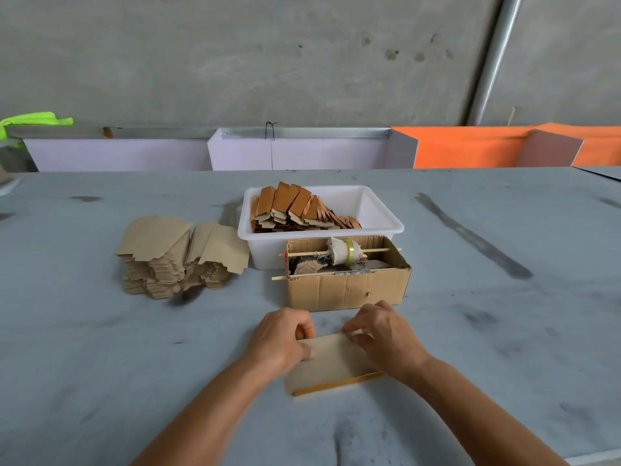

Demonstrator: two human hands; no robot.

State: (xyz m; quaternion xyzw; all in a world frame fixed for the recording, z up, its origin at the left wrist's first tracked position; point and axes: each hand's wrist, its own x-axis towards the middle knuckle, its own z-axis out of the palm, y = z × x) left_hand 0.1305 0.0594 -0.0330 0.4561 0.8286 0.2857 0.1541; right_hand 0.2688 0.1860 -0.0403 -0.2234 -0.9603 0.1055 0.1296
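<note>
Bare forearms (wrists too), left hand (284, 334), right hand (383, 331), both bare, nails seemingly short.

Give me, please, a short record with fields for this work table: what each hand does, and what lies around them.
work piece: tan paper piece with an orange strip along its near edge, flat on the table
left hand: holds the piece's far left part, thumb on top
right hand: pinches its far right edge
left side: stack of flat tan blanks
behind: white tub holding folded orange-brown pieces
in front of tub: open cardboard box, a roller on a stick across it
</note>
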